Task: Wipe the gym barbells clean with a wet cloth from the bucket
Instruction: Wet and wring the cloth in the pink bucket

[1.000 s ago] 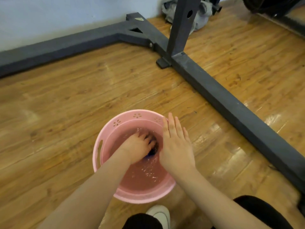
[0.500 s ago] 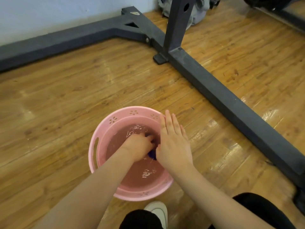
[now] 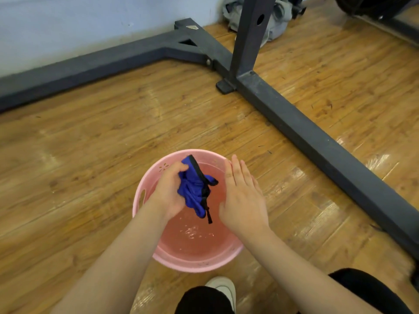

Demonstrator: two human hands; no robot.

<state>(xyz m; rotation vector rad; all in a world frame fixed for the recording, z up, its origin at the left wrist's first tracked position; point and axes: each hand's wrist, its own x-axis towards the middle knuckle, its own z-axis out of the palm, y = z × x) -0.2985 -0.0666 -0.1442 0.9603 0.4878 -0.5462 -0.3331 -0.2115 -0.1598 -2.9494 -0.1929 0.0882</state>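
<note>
A pink bucket [image 3: 145, 196] holding water is seen in the lower centre of the frame, standing on a wooden floor [image 3: 90, 137]. Above the water, a bunched blue cloth [image 3: 192, 191] with a black trim is gripped by the left hand [image 3: 169, 191], whose fingers are curled round the cloth's left side; a black strap end hangs down toward the water. The right hand [image 3: 243, 200] is shown open, fingers straight and together, over the bucket's right rim, just beside the cloth. A dark metal rack frame [image 3: 317, 141] is seen running from the upper centre to the right edge, with an upright post [image 3: 249, 35] rising at the top. A white shoe [image 3: 223, 288] is visible at the bottom edge.
</note>
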